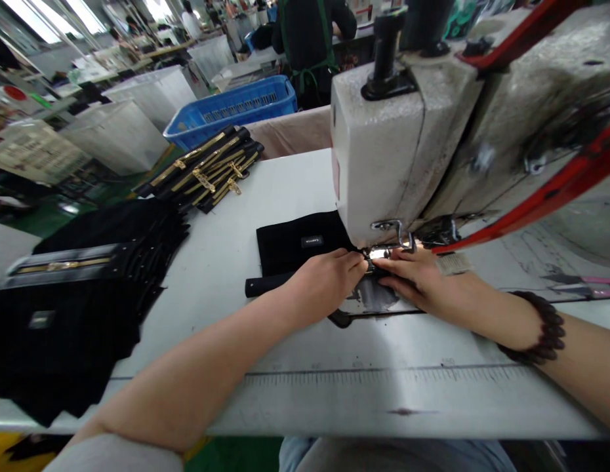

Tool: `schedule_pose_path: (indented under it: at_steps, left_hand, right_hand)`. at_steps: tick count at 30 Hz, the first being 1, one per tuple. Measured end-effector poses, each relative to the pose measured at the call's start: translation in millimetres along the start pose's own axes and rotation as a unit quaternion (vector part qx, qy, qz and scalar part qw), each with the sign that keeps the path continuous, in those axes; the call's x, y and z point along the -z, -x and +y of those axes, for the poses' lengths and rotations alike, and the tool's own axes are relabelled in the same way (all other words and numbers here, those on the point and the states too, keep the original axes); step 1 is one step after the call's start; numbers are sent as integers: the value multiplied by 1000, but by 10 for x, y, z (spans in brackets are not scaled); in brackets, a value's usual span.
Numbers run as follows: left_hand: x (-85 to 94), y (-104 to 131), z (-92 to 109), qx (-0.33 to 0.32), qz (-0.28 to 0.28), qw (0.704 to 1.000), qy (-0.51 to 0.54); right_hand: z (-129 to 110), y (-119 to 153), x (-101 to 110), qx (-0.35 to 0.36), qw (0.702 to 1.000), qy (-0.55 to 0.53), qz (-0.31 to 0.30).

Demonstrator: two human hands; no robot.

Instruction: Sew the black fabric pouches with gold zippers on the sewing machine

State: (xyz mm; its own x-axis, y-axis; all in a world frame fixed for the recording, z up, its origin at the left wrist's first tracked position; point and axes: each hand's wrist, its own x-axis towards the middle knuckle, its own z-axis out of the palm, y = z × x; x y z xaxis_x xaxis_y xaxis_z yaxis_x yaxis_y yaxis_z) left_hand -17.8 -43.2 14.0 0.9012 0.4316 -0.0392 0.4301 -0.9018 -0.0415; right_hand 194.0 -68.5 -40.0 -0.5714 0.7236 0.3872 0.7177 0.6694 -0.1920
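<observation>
A black fabric panel (285, 248) with a small rectangular label (312, 242) lies flat under the head of the sewing machine (384, 151). Along its near edge runs a narrow black strip (263, 285), which passes beneath my left hand (329, 282). The fingers of that hand are together and press the panel and strip down just left of the lit needle area (380, 253). From the other side, my right hand (416, 278) has thumb and fingertips on the work's edge close to the presser foot. The fingertips partly hide the seam.
Black panels with a gold zipper (63, 265) are stacked at the left. Behind them lie several black zipper strips (206, 167) with gold pulls. A blue basket (231, 108) stands beyond the table. Pink-handled scissors (588, 286) lie at right; a ruler scale (354, 377) runs along the front.
</observation>
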Motion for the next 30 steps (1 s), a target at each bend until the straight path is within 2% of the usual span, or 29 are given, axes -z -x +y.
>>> schedule_pose_path:
  at_steps: [4,17,25,30]
  left_hand:
    - [-18,-8,-19,1,6,1000,5]
    - [-56,-3,-54,-3,32,999,10]
    - [-79,-6,-82,-8,60,998,17]
    - [-87,-13,-98,-20,56,998,4]
  right_hand:
    - [52,-16,-63,7,1000,-9,11]
    - [51,-53,-16,2,999,-33,-11]
    - [-9,-58,5,-28,999,-12,-15]
    - [4,-55,-4,-7,1000,-19,-11]
